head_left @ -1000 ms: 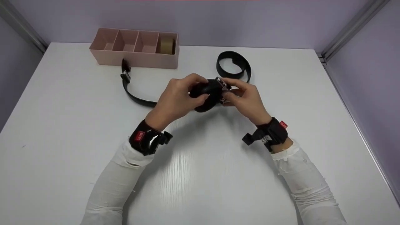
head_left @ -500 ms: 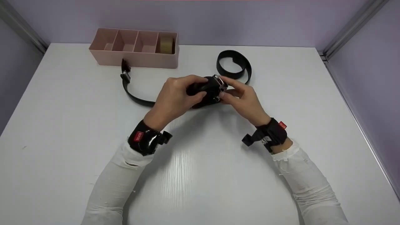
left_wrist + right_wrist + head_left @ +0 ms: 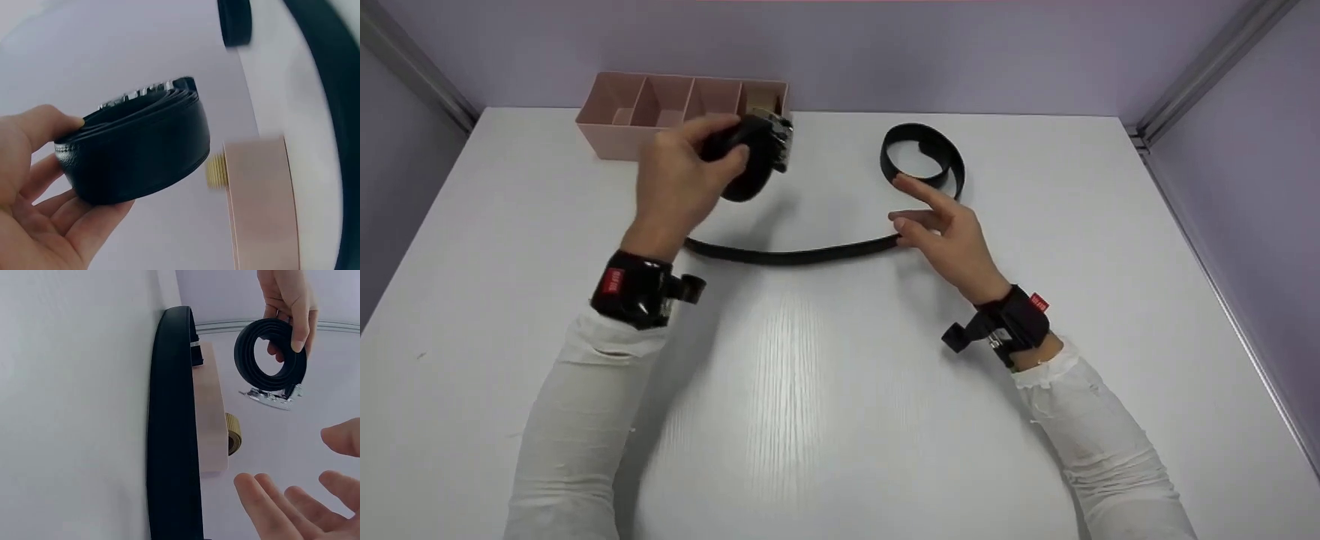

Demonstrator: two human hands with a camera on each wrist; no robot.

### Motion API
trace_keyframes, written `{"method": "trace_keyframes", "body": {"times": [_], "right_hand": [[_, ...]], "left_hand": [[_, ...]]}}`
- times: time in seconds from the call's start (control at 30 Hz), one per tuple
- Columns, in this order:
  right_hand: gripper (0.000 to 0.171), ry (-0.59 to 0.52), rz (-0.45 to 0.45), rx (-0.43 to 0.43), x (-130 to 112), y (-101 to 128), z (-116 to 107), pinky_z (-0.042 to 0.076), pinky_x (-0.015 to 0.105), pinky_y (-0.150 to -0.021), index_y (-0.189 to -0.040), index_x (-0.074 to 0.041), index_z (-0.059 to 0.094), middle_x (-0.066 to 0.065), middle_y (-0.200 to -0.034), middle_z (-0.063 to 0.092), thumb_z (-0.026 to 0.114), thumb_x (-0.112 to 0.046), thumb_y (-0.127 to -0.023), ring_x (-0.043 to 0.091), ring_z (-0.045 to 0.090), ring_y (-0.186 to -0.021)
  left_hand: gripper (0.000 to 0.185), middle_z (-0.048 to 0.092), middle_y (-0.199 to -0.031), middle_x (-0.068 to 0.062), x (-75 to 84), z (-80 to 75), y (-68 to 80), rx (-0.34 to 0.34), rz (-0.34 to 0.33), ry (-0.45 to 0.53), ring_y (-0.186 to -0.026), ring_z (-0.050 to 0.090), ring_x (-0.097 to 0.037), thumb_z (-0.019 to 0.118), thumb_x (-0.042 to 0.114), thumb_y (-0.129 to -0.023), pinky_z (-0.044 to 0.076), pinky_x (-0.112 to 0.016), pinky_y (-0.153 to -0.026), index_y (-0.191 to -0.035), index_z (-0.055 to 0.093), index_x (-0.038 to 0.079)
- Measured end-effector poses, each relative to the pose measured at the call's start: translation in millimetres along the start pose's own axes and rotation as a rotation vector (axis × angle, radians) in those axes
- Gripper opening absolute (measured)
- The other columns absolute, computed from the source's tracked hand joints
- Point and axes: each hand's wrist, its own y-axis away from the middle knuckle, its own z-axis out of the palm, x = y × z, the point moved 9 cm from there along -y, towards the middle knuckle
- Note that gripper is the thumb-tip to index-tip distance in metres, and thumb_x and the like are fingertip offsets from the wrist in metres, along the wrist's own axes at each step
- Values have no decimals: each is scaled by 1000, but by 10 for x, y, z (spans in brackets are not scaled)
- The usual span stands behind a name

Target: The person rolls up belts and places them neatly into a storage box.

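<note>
My left hand pinches a rolled black belt between thumb and fingers, raised in front of the pink box's right end. Its silver buckle faces right in the head view; the right wrist view shows the belt coiled in several layers. My right hand holds nothing, fingers spread, over a second black belt lying on the table. This belt's right part loops into a loose coil; its left end is hidden behind my left hand in the head view.
A pink box with several compartments stands at the table's back left. A tan ribbed roll sits in its right-end compartment, partly hidden by the held belt in the head view. Pale walls rise behind and beside the white table.
My left hand has carried the rolled belt left and back, towards the pink box. My right hand has let go of it and stays in place. The second belt lies unmoved.
</note>
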Motion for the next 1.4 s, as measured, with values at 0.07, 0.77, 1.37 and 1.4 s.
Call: {"method": "trace_keyframes", "body": {"times": [0.07,0.77,1.37,1.4], "right_hand": [[51,-2,2,-1,-7,3,10,52,46,-82,-140,0,42,14,-143,44,57,2,-92,44,54,-113],[49,-13,45,-52,-58,93,227,53,40,-81,-139,0,43,13,-144,42,57,2,-92,41,57,-108],[50,-2,8,-79,-133,133,332,53,45,-79,-138,1,45,14,-142,44,60,2,-91,30,65,-96],[50,-2,4,-81,-159,137,335,52,47,-79,-138,2,45,15,-142,44,60,2,-91,29,65,-96]], "left_hand": [[35,66,-118,0,-111,-110,-153,9,-53,-7,-105,60,-10,71,23,-85,48,-23,-89,-120,66,20],[40,58,-130,-2,-565,-191,-1105,-41,-364,-298,-120,51,-19,55,35,-91,42,-31,-97,-128,60,20],[42,60,-125,-11,-890,164,-1176,-96,-371,-437,-112,56,-27,42,28,-95,46,-39,-93,-128,58,6],[42,59,-126,-10,-909,165,-1164,-72,-367,-419,-113,56,-25,42,29,-96,46,-38,-93,-129,56,7]]}}
